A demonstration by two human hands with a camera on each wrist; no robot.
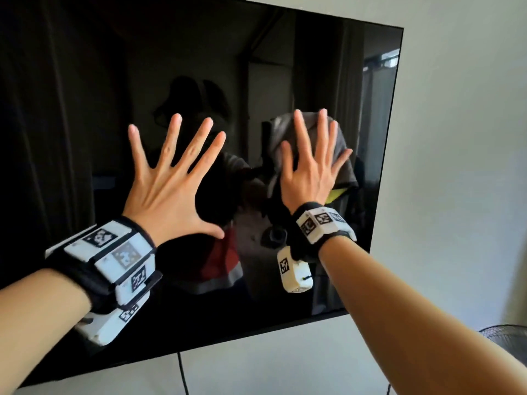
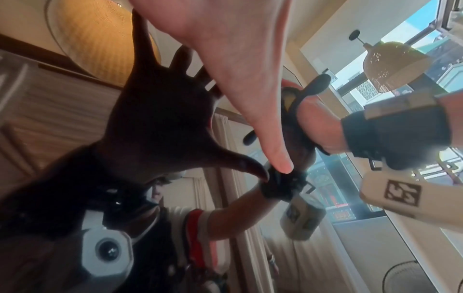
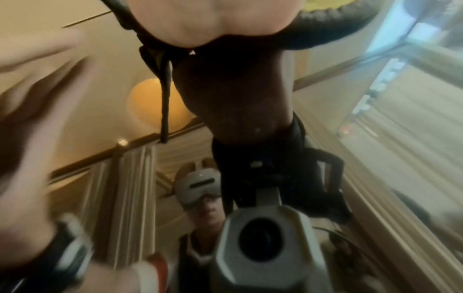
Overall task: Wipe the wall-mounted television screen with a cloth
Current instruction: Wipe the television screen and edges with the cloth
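The black television screen (image 1: 85,95) hangs on a white wall and fills most of the head view. My left hand (image 1: 171,178) lies flat on the glass at centre, fingers spread wide, holding nothing. To its right, my right hand (image 1: 309,163) presses a grey cloth (image 1: 340,149) with a yellow-green patch against the screen, fingers straight and spread. In the left wrist view my left hand (image 2: 240,83) meets its dark reflection, thumb tip on the glass. The right wrist view shows my right hand's (image 3: 215,21) palm heel with the dark cloth (image 3: 338,25) edge beside it.
White wall (image 1: 456,138) runs right of and below the screen's edges. A black cable (image 1: 182,372) hangs down from the television's lower edge. A fan's dark grille (image 1: 507,334) shows at the lower right corner. The glass reflects a room, a window and a person.
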